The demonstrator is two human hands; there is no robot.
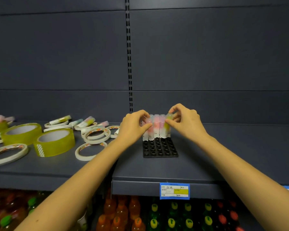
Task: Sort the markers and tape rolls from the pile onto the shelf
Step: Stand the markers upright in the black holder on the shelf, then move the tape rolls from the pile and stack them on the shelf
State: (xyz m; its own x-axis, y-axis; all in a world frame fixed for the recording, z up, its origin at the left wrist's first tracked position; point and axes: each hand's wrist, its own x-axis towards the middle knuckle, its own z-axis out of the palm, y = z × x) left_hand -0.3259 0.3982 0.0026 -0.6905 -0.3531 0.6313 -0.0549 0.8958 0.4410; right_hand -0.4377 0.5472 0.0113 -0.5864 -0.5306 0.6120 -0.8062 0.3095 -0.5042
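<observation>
Right of the black socket tray (160, 150) the shelf (240, 147) lies open to the frame edge, and the tray's front rows of sockets are unfilled. On the left, tape rolls (57, 145) and loose markers (88, 121) crowd the shelf, seemingly back to the rear panel (207, 64); upright markers (156, 125) fill the tray's back row.

I face a dark grey metal back panel (57, 55), split down its middle by a slotted upright (128, 47). The light is dim, with a faint sheen on the panel's top right. Below it the grey shelf (232, 147) runs left to right, with a blue and yellow price label (174, 190) on its near edge. Beneath, I make out rows of bottles (172, 219) with orange, yellow and red caps.
</observation>
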